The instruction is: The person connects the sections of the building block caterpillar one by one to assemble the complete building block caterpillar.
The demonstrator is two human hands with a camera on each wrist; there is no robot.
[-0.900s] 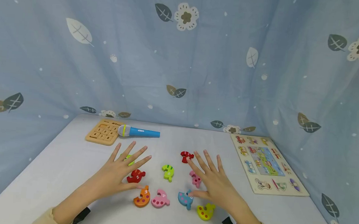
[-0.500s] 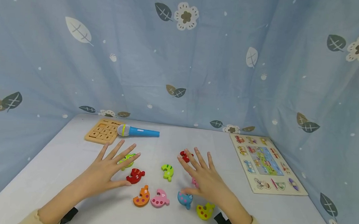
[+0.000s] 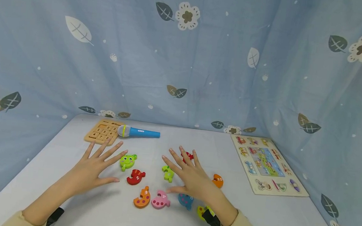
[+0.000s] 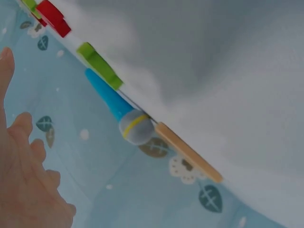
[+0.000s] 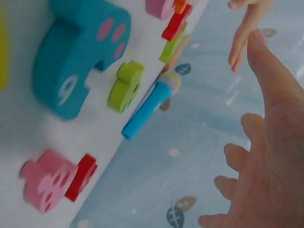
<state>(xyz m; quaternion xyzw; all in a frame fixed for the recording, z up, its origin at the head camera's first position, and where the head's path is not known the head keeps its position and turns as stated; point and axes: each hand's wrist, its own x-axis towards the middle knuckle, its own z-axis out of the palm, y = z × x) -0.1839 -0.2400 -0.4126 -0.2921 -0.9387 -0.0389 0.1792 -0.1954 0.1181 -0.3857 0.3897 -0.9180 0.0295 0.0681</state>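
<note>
Both hands hover above the white table with fingers spread and nothing held. In the head view the left hand (image 3: 92, 171) is at the left, near a green frog-faced piece (image 3: 127, 162) and a red piece marked 2 (image 3: 136, 177). My right hand (image 3: 192, 177) hangs over the middle, partly covering a green striped piece (image 3: 167, 174), a red piece (image 3: 187, 158) and a blue piece (image 3: 185, 201). An orange piece (image 3: 142, 198) and a pink piece (image 3: 160, 200) lie between the hands. A yellow piece (image 3: 202, 212) is partly hidden by the right wrist strap; an orange piece marked 10 (image 3: 218, 181) lies right.
A wooden number board (image 3: 104, 131) lies at the back left, beside a blue toy microphone (image 3: 141, 133). On the right is a picture puzzle board (image 3: 269, 166). A blue patterned curtain (image 3: 185, 63) hangs behind the table.
Both hands have moved left with fingers still spread. The frog-faced piece and the orange 10 piece are now uncovered, while the right hand hides a pink piece seen earlier.
</note>
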